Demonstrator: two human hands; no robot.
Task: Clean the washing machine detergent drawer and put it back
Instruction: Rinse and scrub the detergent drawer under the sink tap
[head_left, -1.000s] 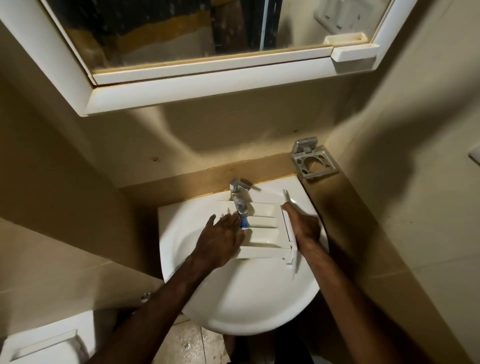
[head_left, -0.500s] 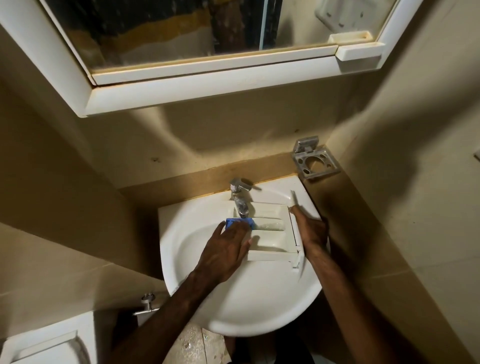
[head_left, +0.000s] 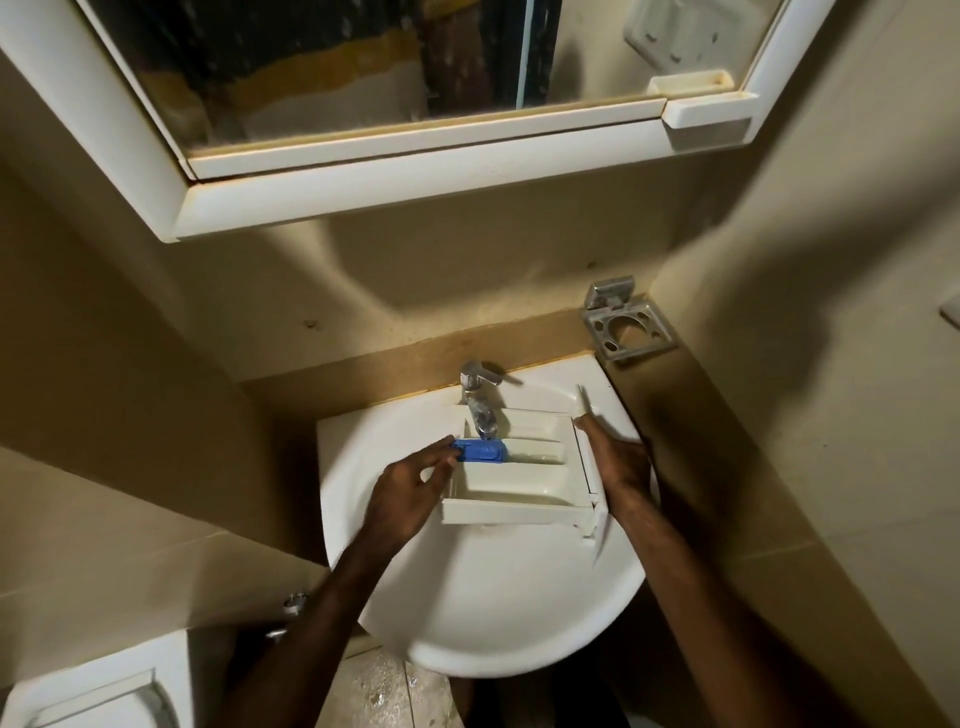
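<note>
Since the frame half a second back: blue insert (head_left: 480, 450) now further uncovered, left hand (head_left: 410, 491) drawn back toward lower left, off the drawer's middle; drawer (head_left: 519, 478) much where it was, over the basin.

At frame centre: white drawer held across the sink (head_left: 493, 613), under the tap (head_left: 480, 400). Front panel turned to the right, partly hidden behind the right hand. Three long compartments visible, running left to right; blue insert lying in the middle one, at its left end, directly below the spout. Whether water runs from the spout: cannot tell.

Left hand at the drawer's left end, thumb and forefinger pinching the left tip of the blue insert, remaining fingers loosely curled against the drawer's left wall. Right hand (head_left: 621, 465) wrapped round the front panel at the right end, gripping it, one finger stretched up along the panel's edge toward the upper right. Both forearms entering from the bottom of the frame.

Upper part of frame: mirror cabinet (head_left: 426, 171) with a white frame, stained along its lower ledge. Right of the tap, on the wall: metal holder (head_left: 626, 330), apart from the sink rim. Lower left corner: toilet cistern (head_left: 104, 686), with a small metal valve (head_left: 296, 605) just beside it. Bottom centre, below the sink: tiled floor (head_left: 384, 691), speckled.
</note>
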